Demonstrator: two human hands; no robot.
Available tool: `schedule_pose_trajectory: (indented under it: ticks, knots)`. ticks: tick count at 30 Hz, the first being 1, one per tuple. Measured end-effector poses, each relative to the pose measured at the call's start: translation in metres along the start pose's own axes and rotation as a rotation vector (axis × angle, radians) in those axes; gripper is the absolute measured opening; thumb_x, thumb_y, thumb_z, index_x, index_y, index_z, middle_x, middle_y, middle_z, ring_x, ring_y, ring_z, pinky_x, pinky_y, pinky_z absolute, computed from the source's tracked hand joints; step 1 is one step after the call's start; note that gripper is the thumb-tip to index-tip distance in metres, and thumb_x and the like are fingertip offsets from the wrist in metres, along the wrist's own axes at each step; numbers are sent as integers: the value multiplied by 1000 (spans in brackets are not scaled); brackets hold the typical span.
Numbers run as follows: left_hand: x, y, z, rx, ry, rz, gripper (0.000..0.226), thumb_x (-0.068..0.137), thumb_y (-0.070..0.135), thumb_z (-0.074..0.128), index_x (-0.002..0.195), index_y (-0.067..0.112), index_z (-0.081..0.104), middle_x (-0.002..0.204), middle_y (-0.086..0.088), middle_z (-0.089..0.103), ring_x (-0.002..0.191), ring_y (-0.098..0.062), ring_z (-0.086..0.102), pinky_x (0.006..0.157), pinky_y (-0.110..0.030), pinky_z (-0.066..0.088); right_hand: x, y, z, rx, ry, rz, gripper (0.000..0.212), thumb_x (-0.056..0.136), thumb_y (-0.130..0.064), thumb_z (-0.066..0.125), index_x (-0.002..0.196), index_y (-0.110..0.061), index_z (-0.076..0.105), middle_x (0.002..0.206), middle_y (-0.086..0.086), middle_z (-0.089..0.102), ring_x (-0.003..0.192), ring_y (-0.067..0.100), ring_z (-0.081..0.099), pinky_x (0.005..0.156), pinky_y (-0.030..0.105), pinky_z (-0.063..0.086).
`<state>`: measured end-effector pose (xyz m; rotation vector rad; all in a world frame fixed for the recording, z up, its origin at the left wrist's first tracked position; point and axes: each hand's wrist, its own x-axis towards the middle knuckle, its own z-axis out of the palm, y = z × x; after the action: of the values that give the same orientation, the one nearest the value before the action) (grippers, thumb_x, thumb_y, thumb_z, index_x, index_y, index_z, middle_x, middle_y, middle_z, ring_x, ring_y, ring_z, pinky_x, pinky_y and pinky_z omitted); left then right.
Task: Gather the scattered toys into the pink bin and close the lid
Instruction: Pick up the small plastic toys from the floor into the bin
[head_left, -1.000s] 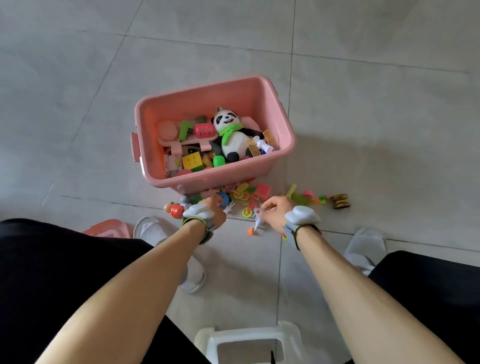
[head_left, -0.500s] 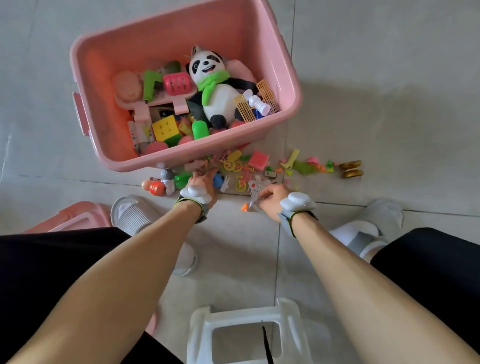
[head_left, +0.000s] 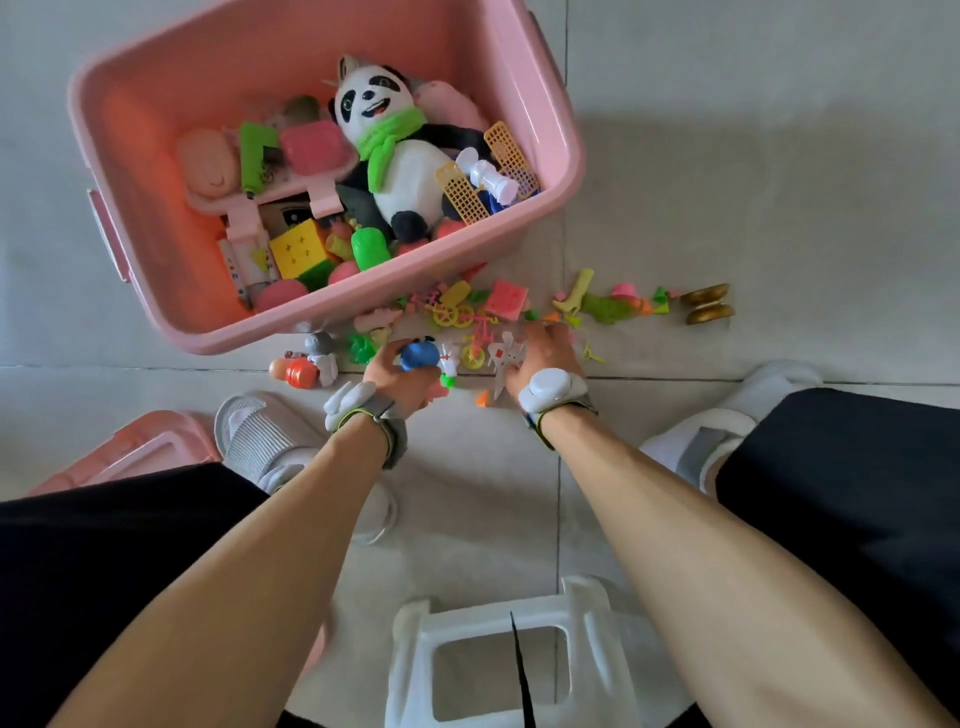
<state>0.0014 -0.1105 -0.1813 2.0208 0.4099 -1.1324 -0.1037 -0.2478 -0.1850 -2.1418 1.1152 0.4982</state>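
Observation:
The open pink bin stands on the tiled floor and holds a plush panda, a yellow puzzle cube and several other toys. Small toys lie scattered on the floor along its near wall. My left hand is curled around a blue round toy there. My right hand grips a white plastic figure just to the right. The pink lid lies on the floor at the lower left, partly hidden by my leg.
An orange and white figure lies left of my left hand. A pink square piece, a green toy and two gold discs lie further right. A white stool sits between my knees; slippered feet flank my hands.
The view has dropped closer to the floor and bin. My left hand has closed around the blue toy, and my right hand has reached further into the pile, onto the white figure.

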Motion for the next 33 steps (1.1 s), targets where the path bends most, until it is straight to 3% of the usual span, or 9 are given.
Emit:
schedule_pose_trajectory:
  ticks: [3, 7, 9, 13, 17, 20, 24, 27, 33]
  knots:
    - [-5, 1, -1, -88, -36, -69, 55, 81, 1, 71, 129, 20, 54, 114, -12, 62, 81, -30, 70, 74, -37, 59, 9, -1, 12, -116, -93, -8, 77, 86, -29, 63, 150, -17, 23, 149, 17, 26, 142, 34, 22, 114, 43, 29]
    - [-11, 5, -3, -152, -78, -100, 56, 80, 1, 73, 129, 21, 56, 121, -14, 62, 85, -31, 71, 57, -27, 59, 13, -3, 25, -244, -58, -9, 72, 87, -25, 60, 149, -14, 24, 145, 16, 34, 134, 36, 32, 108, 44, 31]
    - [-16, 6, -2, -148, -90, -109, 55, 79, 2, 73, 127, 21, 57, 120, -15, 63, 84, -29, 71, 53, -25, 57, 14, -3, 30, -310, 11, -39, 67, 80, -23, 61, 142, -10, 39, 133, 15, 48, 123, 34, 45, 97, 42, 40]
    - [-17, 5, -1, -142, -87, -140, 56, 78, 4, 74, 128, 22, 56, 118, -16, 65, 86, -27, 72, 51, -23, 54, 12, -9, 26, -389, 32, -46, 49, 44, -21, 81, 91, -11, 72, 81, 9, 65, 72, 27, 64, 57, 25, 46]
    - [-21, 8, 1, -117, -112, -135, 56, 81, 2, 70, 131, 19, 53, 111, -16, 68, 68, -20, 70, 55, -26, 58, 15, -3, 7, -137, -244, 21, 57, 79, -18, 72, 131, -7, 50, 135, 18, 47, 118, 32, 49, 94, 36, 42]
    - [-26, 11, -1, -30, -127, -86, 52, 84, 4, 69, 132, 17, 53, 83, -8, 69, 53, -13, 67, 69, -32, 58, 12, -1, -7, -6, -361, 118, 32, 89, -24, 61, 119, -13, 56, 125, 7, 55, 104, 24, 50, 84, 26, 37]
    - [-43, 18, -7, 174, -135, 13, 47, 87, 1, 64, 131, 12, 49, 77, -9, 63, 40, -9, 61, 45, -17, 50, 4, 0, -16, 384, -294, 208, 40, 89, -18, 65, 126, -4, 57, 114, 12, 60, 97, 20, 54, 59, 14, 37]
    - [-55, 27, -17, 493, -135, 197, 48, 84, 0, 63, 130, 6, 51, 89, -13, 63, 61, -22, 66, 55, -25, 55, -10, -9, -29, 574, -220, 200, 8, 87, -4, 63, 95, -5, 60, 77, 0, 53, 82, 18, 50, 56, 21, 42]
    - [-85, 52, -58, 771, -100, 478, 49, 68, 33, 67, 115, 19, 63, 90, -7, 74, 82, -27, 69, 80, -41, 58, -38, -36, -56, 605, -199, 52, 18, 84, -19, 69, 79, -25, 52, 73, -2, 58, 63, 17, 61, 65, 38, 57]
